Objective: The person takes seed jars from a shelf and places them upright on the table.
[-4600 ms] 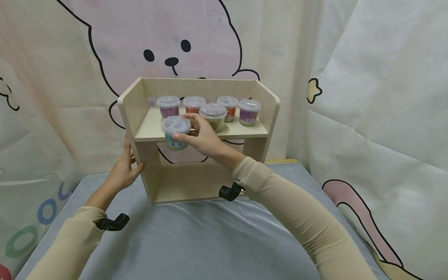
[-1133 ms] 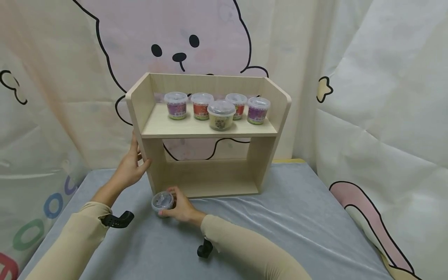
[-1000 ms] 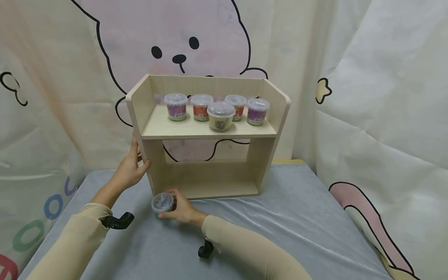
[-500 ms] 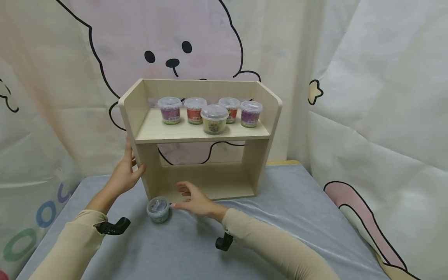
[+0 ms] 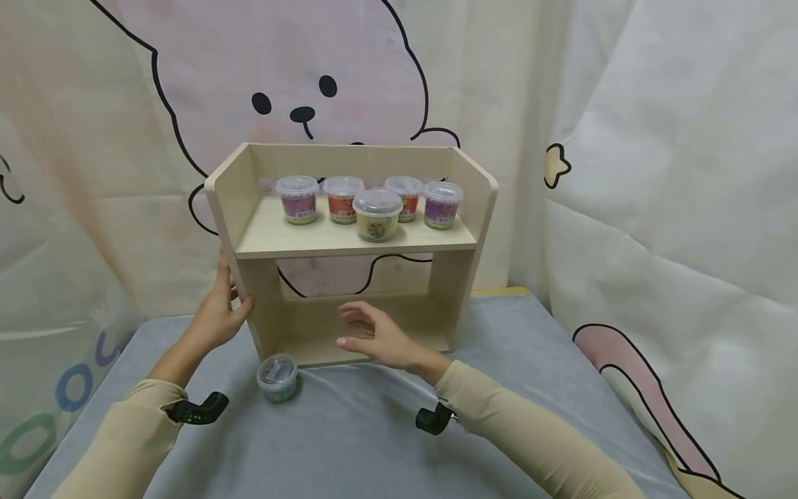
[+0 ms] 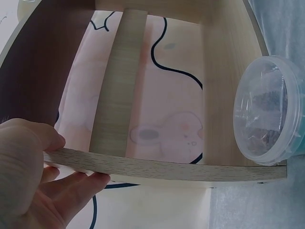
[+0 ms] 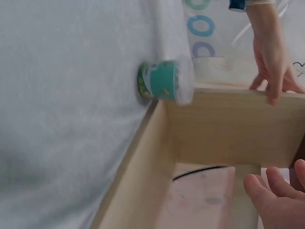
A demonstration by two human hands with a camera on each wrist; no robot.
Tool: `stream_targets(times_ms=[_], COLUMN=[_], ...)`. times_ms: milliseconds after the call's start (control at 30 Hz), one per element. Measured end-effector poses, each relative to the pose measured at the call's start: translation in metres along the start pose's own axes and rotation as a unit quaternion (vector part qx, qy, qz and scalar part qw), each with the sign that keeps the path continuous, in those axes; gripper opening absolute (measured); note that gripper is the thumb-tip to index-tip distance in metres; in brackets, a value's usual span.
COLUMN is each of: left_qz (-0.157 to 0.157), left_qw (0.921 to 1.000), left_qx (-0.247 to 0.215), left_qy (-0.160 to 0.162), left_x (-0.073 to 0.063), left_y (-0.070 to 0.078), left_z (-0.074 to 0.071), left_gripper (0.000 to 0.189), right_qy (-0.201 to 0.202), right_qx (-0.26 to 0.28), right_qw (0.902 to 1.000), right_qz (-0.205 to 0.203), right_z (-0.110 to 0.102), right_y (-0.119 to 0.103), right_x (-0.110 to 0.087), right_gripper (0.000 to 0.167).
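Observation:
My left hand (image 5: 215, 319) grips the left side panel of a small two-tier wooden shelf (image 5: 268, 239). In the left wrist view its thumb (image 6: 47, 136) lies on the panel's inner side and the fingers curl round the outside. My right hand (image 5: 386, 339), fingers relaxed and apart, holds nothing in front of the lower compartment. A lidded plastic tub (image 5: 277, 380) stands on the cloth at the shelf's front left corner; its teal label (image 7: 162, 80) shows in the right wrist view. On the upper tier several lidded tubs stand, including a yellowish one (image 5: 377, 220) in front.
Behind the yellowish tub are tubs with purple labels (image 5: 299, 206) and red labels (image 5: 341, 206). A grey-blue cloth (image 5: 349, 443) covers the table. Printed curtains (image 5: 654, 208) hang close behind and at both sides.
My right hand brought the teal-labelled tub down from the upper tier to the table, let it go, and moved right and up. The left hand has stayed on the side panel.

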State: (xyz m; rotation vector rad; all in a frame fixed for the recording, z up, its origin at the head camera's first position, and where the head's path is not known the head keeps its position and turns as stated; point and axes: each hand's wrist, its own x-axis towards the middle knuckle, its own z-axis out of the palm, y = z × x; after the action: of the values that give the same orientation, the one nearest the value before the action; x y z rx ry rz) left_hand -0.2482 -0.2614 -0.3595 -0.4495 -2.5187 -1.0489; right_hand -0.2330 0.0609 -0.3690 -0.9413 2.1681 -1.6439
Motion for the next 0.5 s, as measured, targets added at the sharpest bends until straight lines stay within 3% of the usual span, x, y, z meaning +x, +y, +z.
stream_targets(times_ms=[500], left_qz=[-0.006], left_qw=[0.9999], left_qx=[-0.015], left_qy=[0.001], left_x=[0.002], left_y=[0.000], left_z=[0.000], left_gripper=[0.106], right_qy=[0.038], right_qx=[-0.031], right_qw=[0.9984], right_qz=[-0.029], right_z=[-0.046], right_y=[-0.033], right_x=[-0.010], right_gripper=[0.054])
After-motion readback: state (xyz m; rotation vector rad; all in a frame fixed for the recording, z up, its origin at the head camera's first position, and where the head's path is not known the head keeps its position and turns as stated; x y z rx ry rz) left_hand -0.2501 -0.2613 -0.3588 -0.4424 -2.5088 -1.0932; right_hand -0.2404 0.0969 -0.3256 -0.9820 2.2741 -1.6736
